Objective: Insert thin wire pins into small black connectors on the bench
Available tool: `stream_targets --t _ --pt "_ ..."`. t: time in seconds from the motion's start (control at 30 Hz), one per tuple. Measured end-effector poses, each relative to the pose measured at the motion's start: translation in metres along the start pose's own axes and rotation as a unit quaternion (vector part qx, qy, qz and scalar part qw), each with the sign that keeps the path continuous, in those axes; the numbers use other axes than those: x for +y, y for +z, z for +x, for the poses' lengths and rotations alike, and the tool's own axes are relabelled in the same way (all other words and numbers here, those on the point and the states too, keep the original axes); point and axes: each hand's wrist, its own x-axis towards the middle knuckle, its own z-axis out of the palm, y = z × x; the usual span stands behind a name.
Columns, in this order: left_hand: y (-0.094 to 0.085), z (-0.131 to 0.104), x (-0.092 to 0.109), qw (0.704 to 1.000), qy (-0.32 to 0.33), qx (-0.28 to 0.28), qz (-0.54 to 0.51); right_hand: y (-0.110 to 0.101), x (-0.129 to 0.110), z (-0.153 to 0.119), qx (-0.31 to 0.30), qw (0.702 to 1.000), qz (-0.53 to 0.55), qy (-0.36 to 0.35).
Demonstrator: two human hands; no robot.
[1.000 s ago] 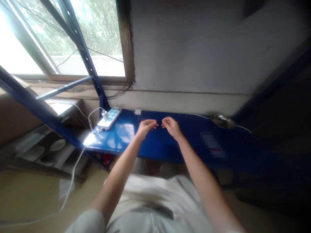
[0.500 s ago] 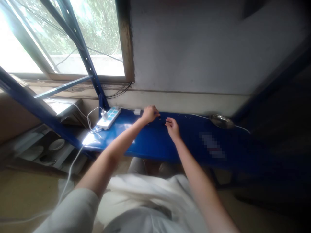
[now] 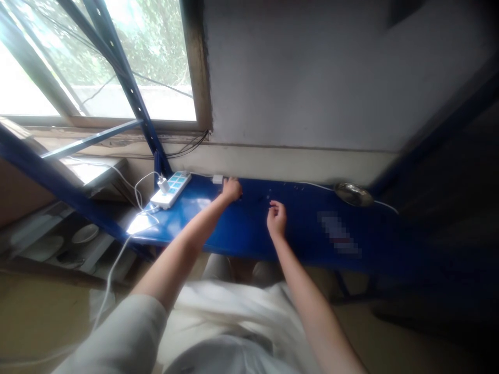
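Lengthwise, the white adapter (image 3: 218, 179) points sideways beside the left hand (image 3: 233, 189).

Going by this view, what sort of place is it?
Probably a makeshift indoor workspace: a blue metal frame by the window, a blue tabletop, and a power strip with a plug in it.

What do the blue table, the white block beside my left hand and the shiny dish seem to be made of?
The blue table: probably painted metal, glossy, since light bounces off it in bright patches; coated board is possible. The white block: likely plastic, judging by its even white and boxy shape. The shiny dish: seemingly polished metal, from its silvery, mirror-like glints.
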Motion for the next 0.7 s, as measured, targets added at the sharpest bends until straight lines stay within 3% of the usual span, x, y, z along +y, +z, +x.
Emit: stream_targets --t 0.7 --pt "0.0059 -0.0032 0.0016 0.997 0.001 -0.043 0.057 -0.0023 0.0052 0.0065 0.000 1.000 0.015 -0.012"
